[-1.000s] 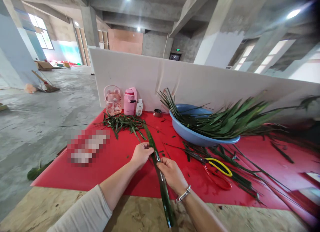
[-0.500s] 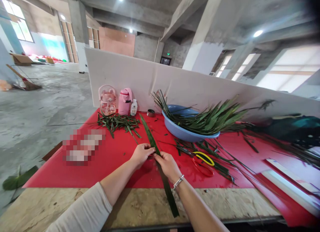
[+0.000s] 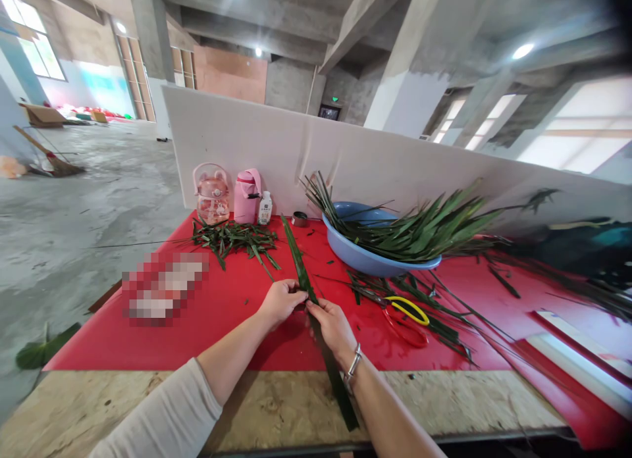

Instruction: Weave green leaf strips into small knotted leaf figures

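Observation:
A long green leaf strip (image 3: 295,251) slants from beside the small bottle down past the table's front edge. My left hand (image 3: 283,303) pinches it near its middle, thumb and fingertips closed on it. Close against those fingertips, my right hand (image 3: 332,323) grips the same strip from the other side, with a metal bracelet at the wrist. Beyond my left hand lies a heap of cut leaf pieces (image 3: 232,237). Scissors (image 3: 405,316) with one yellow and one red handle rest to the right, among loose leaf scraps.
A blue basin (image 3: 340,244) full of long leaves stands at the back right. Two pink drink bottles (image 3: 247,198) and a small white bottle (image 3: 265,209) stand before a white panel (image 3: 237,135). The red sheet (image 3: 207,346) covers the board; a blurred-out item lies left.
Both hands keep their pinch on the leaf strip and have hardly moved. The view has shifted slightly, so the basin and scissors appear a little further right.

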Demonstrator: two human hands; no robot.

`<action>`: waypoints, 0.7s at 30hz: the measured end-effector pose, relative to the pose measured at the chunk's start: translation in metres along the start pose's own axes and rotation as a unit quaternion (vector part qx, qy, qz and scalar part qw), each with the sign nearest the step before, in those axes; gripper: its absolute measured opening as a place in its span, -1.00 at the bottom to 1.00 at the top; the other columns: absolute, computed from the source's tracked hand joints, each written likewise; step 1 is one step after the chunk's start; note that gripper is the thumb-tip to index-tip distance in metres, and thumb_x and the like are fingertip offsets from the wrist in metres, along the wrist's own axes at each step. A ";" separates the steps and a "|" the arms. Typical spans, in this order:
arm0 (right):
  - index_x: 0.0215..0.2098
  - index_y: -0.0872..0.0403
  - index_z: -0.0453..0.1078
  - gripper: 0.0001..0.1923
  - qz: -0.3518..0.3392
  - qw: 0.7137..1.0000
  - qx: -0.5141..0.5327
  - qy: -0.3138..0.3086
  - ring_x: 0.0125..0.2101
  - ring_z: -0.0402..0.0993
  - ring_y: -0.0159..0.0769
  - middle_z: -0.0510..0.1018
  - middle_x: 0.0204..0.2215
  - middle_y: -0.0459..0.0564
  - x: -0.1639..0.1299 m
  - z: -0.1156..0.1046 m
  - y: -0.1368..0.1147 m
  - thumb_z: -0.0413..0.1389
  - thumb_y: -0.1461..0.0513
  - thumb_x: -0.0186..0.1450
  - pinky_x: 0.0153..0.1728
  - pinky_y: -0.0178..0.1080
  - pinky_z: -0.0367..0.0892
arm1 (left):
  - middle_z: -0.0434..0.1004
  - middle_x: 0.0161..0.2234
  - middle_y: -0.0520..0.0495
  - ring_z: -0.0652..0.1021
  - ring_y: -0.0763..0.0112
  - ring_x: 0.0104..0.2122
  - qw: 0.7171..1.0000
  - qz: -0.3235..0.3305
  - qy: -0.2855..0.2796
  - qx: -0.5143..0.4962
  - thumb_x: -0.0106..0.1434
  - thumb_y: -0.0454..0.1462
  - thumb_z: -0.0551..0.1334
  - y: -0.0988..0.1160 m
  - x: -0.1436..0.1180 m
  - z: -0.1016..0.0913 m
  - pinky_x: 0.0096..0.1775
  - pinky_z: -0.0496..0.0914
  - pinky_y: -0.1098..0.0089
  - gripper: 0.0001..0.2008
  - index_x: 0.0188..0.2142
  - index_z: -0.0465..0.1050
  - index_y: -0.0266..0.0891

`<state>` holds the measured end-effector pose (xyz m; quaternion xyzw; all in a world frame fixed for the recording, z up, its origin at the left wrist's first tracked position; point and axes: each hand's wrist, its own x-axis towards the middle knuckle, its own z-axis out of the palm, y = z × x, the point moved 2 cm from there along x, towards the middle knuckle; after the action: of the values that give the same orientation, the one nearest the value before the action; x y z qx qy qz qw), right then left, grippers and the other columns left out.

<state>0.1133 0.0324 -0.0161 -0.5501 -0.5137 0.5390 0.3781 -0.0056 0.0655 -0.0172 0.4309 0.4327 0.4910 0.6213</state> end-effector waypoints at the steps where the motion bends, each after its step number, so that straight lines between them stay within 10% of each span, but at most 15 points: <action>1: -0.47 0.11 0.28 -0.68 -0.010 1.000 -0.002 0.014 -0.73 0.20 -0.45 0.34 -0.71 -0.16 0.001 -0.002 -0.002 0.03 0.00 0.13 -0.69 -0.37 0.05 | 0.44 -0.60 0.03 0.42 0.51 -0.58 1.000 -0.001 -0.002 -0.003 -0.11 -0.38 0.21 0.000 0.000 -0.001 -0.45 0.34 0.49 -0.91 -0.52 0.42 -0.32; 7: -0.49 0.15 0.38 -0.66 -0.112 0.990 -0.064 0.049 -0.55 0.25 -0.42 0.39 -0.60 -0.12 0.023 -0.015 -0.031 0.08 0.01 0.11 -0.52 -0.37 0.13 | 0.47 -0.54 -0.02 0.45 0.47 -0.53 1.000 0.015 -0.013 -0.011 -0.08 -0.33 0.22 0.009 -0.003 0.000 -0.41 0.37 0.44 -0.83 -0.42 0.47 -0.36; 13: -0.54 0.17 0.38 -0.74 -0.092 0.989 -0.105 -0.056 -0.62 0.15 -0.47 0.32 -0.67 -0.18 0.048 -0.016 -0.031 0.09 0.10 0.06 -0.56 -0.37 0.04 | 0.49 -0.49 -0.03 0.44 0.47 -0.52 0.998 0.052 -0.025 0.039 -0.03 -0.31 0.21 0.008 0.000 -0.004 -0.45 0.31 0.48 -0.76 -0.32 0.50 -0.35; 21: -0.64 0.12 0.27 -0.77 -0.109 0.983 -0.147 -0.029 -0.67 0.07 -0.49 0.18 -0.75 -0.23 0.043 -0.017 -0.021 0.06 0.15 0.08 -0.61 -0.37 -0.04 | 0.45 -0.55 0.01 0.38 0.47 -0.53 0.969 0.113 0.016 0.218 0.00 -0.36 0.14 0.003 -0.001 -0.008 -0.47 0.24 0.50 -0.84 -0.46 0.49 -0.31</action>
<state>0.1219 0.0808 -0.0025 -0.5244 -0.6553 0.4289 0.3343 -0.0137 0.0662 -0.0160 0.5942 0.4875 0.4590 0.4457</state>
